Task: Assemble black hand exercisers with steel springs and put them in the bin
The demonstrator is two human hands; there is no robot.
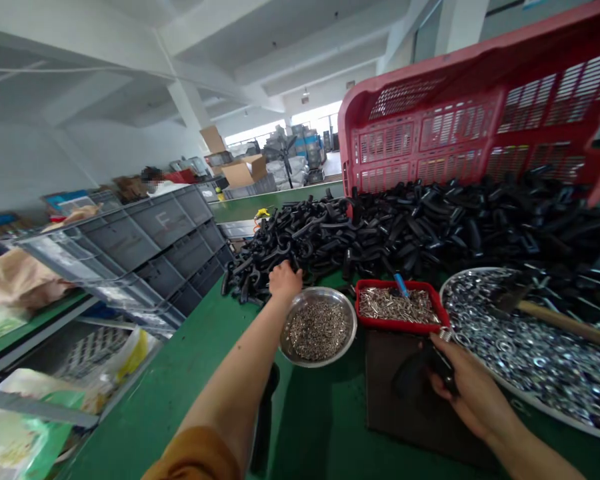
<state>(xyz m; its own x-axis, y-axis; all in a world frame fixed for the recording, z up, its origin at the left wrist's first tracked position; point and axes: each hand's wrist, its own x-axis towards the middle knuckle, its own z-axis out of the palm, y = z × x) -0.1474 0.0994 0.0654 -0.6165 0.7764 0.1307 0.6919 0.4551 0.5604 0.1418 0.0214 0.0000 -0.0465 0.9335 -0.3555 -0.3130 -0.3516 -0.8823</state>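
My left hand [285,281] reaches forward to the near edge of a heap of black curved handles [325,233]. Its thumb stands apart from the bent fingers, whose tips are partly hidden; I see nothing held in it. Just beside that wrist is a round metal bowl [349,340] of small metal parts. My right hand [467,383] is closed around a black handle [413,373], with a coiled metal piece near the index finger. This handle is over a dark flat board [387,413]. Behind the board, a red tray [363,323] contains small metal pins and a blue-handled tool [401,285].
At the right, a large round pan [485,370] is full of shiny washers and nuts, with a wooden-handled hammer [565,323] lying across it. A red plastic crate [425,133] leans over the heap. Grey stacked crates [150,233] stand left of the green table [180,393].
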